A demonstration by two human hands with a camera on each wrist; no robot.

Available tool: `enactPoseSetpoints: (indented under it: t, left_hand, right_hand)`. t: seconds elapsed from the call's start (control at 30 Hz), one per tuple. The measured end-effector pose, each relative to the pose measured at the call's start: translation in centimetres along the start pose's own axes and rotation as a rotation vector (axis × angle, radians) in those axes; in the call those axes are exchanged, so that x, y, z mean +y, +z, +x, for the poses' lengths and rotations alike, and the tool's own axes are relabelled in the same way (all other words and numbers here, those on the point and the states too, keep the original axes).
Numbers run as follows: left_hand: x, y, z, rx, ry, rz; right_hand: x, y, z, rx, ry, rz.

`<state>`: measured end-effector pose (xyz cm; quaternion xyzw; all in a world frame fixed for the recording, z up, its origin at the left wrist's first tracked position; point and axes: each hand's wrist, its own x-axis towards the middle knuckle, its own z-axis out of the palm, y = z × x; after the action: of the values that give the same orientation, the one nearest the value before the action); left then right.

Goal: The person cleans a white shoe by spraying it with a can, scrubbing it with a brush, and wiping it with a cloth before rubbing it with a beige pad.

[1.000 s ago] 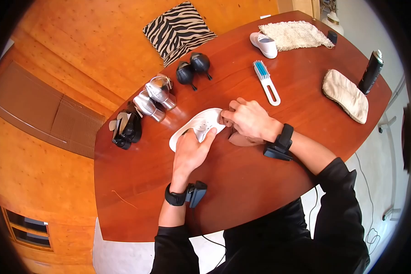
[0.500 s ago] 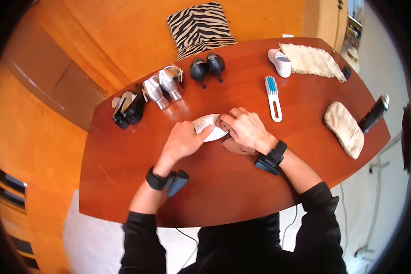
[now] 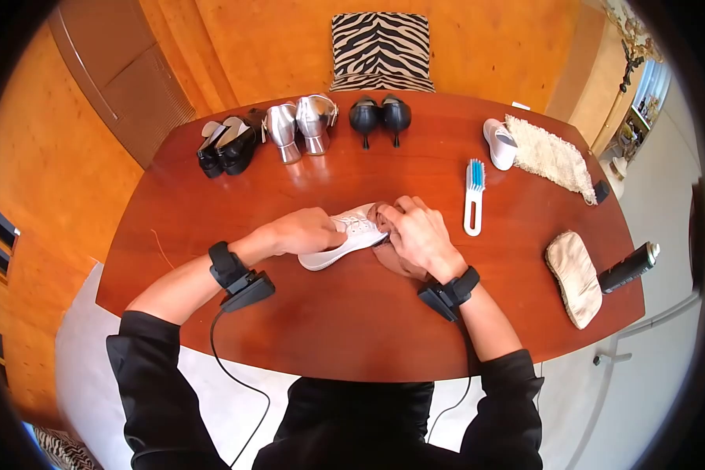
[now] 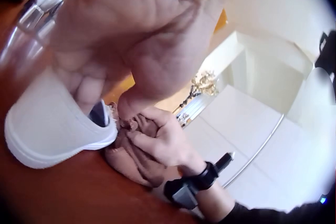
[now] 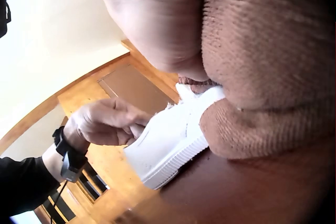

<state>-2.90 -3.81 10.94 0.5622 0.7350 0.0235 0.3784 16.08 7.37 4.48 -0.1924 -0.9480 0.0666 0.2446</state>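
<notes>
A white lace-up shoe (image 3: 325, 257) stands low over the table, its toe to the right. My left hand (image 3: 304, 231) grips it at the opening, with fingers inside, as the left wrist view shows. A brown ribbed cloth (image 3: 395, 262) is bunched in my right hand (image 3: 423, 239), which presses it on the toe. In the right wrist view the cloth (image 5: 268, 66) lies against the front of the white shoe (image 5: 170, 140), and part of it hangs down by the table.
Along the far edge stand black shoes (image 3: 235, 149), silver heels (image 3: 314, 125) and black heels (image 3: 380, 117). A white brush (image 3: 473, 204), another white shoe (image 3: 499, 145), a fringed cloth (image 3: 548, 157), a beige pad (image 3: 574, 278) and a black spray can (image 3: 628, 268) are at the right.
The head view has turned and shifted. My left hand has moved to the shoe's opening, and the shoe has turned from sole-up, showing its laces and side. The right hand still holds the cloth at the toe.
</notes>
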Motion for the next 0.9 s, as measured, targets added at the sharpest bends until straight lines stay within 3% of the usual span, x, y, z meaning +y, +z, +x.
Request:
enactPoseSetpoints:
  t: [0.03, 0.1, 0.23, 0.33, 0.4, 0.5, 0.63, 0.7, 0.9]
  left_hand:
    - [-0.3, 0.2, -0.1, 0.002, 0.001, -0.005]
    - [-1.0, 1.1, -0.1, 0.1, 0.331, 0.353]
    - [-1.0, 1.8, -0.1, 0.102, 0.389, 0.357]
    - [-0.5, 1.9, -0.2, 0.017, 0.375, 0.397]
    - [-1.2, 2.9, 0.2, 0.28, 0.745, 0.518]
    - [-0.9, 3.2, 1.3, 0.293, 0.831, 0.517]
    - [1.1, 3.3, 1.6, 0.205, 0.758, 0.48]
    - [1.9, 3.4, 2.1, 0.106, 0.617, 0.493]
    - [2.1, 3.3, 3.8, 0.15, 0.612, 0.333]
  right_hand:
    - [-0.3, -0.2, 0.0, 0.001, -0.017, 0.038]
    - [-0.6, -0.5, 0.1, -0.027, -0.03, 0.096]
    - [-0.6, -0.7, 0.1, -0.014, -0.024, 0.061]
    - [0.5, -0.6, 0.3, -0.052, 0.086, -0.053]
    - [1.3, -0.6, 0.3, -0.104, 0.201, -0.104]
    - [1.4, -1.2, 0.5, -0.125, 0.225, -0.072]
    - [1.2, -1.4, 0.6, -0.126, 0.272, -0.022]
    - [0.9, -1.4, 0.6, -0.135, 0.276, -0.002]
    - [0.0, -2.6, 0.8, -0.184, 0.251, 0.205]
